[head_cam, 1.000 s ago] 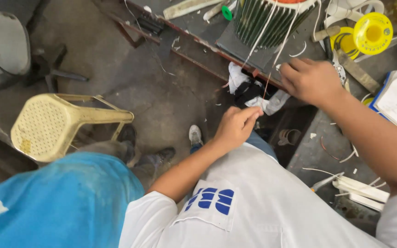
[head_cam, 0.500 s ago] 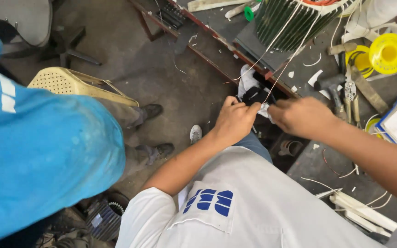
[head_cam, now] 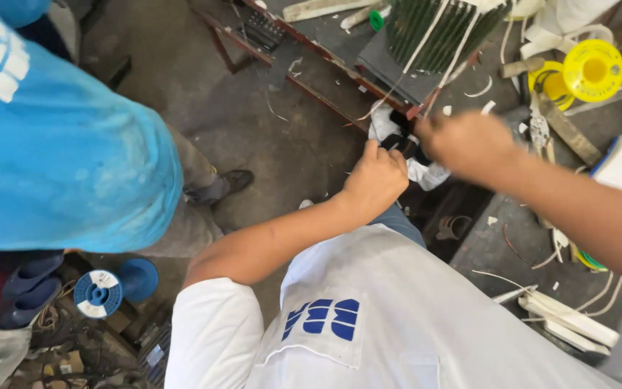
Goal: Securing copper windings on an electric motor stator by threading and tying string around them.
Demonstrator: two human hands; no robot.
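My left hand [head_cam: 376,180] is closed into a fist at the edge of the workbench [head_cam: 491,245]. Its thumb and fingers pinch a small black part [head_cam: 397,140]. A crumpled white cloth [head_cam: 426,173] lies just behind that part. My right hand [head_cam: 469,148] is close to the right of it and blurred by motion, so its fingers and anything in them cannot be made out. White wires run from a green ribbed winding block [head_cam: 433,29] down toward the two hands.
A co-worker in a blue shirt [head_cam: 66,144] stands close on the left, one shoe [head_cam: 228,184] on the concrete floor. A blue wire spool [head_cam: 98,292] lies bottom left. A yellow spool [head_cam: 592,68], tools and white strips [head_cam: 570,320] lie on the bench at right.
My right hand came from the bench top down to my left hand at the bench edge and is still moving. The co-worker has come closer on the left, and the yellow stool is out of view.
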